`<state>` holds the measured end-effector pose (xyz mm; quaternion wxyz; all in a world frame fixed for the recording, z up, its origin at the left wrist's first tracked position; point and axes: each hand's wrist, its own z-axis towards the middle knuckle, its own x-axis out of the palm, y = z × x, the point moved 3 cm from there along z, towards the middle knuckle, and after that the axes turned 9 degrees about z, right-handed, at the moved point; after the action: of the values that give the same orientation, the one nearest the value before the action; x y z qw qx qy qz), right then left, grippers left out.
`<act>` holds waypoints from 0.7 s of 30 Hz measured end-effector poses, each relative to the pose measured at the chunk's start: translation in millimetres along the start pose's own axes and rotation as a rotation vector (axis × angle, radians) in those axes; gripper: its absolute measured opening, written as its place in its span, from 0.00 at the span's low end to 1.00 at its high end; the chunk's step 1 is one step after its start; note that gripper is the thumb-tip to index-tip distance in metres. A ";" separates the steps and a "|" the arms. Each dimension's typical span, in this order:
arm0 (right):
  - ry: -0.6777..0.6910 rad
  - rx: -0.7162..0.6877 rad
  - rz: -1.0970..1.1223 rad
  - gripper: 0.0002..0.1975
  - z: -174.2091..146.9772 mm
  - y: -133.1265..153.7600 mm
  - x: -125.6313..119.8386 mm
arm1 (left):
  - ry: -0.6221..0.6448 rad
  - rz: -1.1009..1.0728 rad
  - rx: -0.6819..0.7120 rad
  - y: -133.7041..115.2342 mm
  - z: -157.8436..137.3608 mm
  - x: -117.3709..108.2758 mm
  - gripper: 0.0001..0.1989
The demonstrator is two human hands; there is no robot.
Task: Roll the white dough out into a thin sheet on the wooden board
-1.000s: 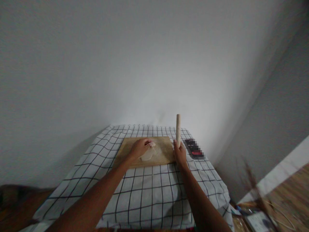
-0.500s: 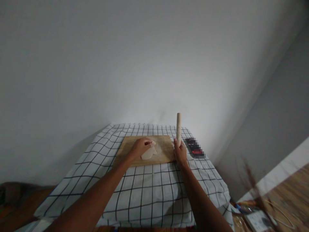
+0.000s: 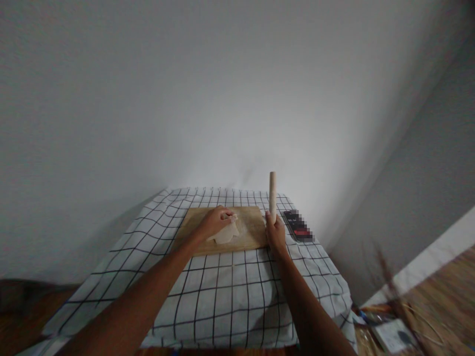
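Note:
A flat, pale sheet of dough (image 3: 227, 234) lies on a wooden board (image 3: 254, 228) dusted with flour. My left hand (image 3: 217, 221) pinches the far edge of the dough between thumb and fingers, and it covers part of the sheet. At the board's right edge, my right hand (image 3: 275, 233) is wrapped round the lower end of a wooden rolling pin (image 3: 272, 195). The pin stands nearly upright, its top pointing away from me.
A black-and-white checked cloth (image 3: 218, 291) covers the table under the board. To the right of my right hand lies a phone (image 3: 297, 225), partly blurred out. Behind the table rises a pale wall (image 3: 222, 99). Assorted items (image 3: 393, 333) sit on the floor at lower right.
The dough sheet now shows more spread out toward the left, under my left hand, which still pinches its edge. My right hand keeps the rolling pin upright; the view has shifted slightly.

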<state>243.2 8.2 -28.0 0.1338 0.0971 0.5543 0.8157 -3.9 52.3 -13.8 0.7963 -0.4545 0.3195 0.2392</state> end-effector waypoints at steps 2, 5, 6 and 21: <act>0.003 0.004 -0.002 0.25 -0.4 0.5 0.0 | -0.008 0.034 0.025 1.4 -0.8 0.1 0.15; 0.004 0.005 -0.004 0.25 -1.4 3.0 0.0 | -0.009 0.051 0.034 0.5 -0.1 0.1 0.12; 0.003 0.004 -0.004 0.25 -1.7 4.0 0.0 | -0.011 0.052 0.027 -0.5 0.5 -0.2 0.13; -0.002 0.006 -0.029 0.25 -1.8 8.4 0.7 | -0.064 0.068 -0.009 -0.6 2.2 0.7 0.14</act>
<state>241.0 3.9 -20.9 0.1459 0.0901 0.5579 0.8120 -2.4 54.0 -13.1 0.7954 -0.4391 0.3083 0.2820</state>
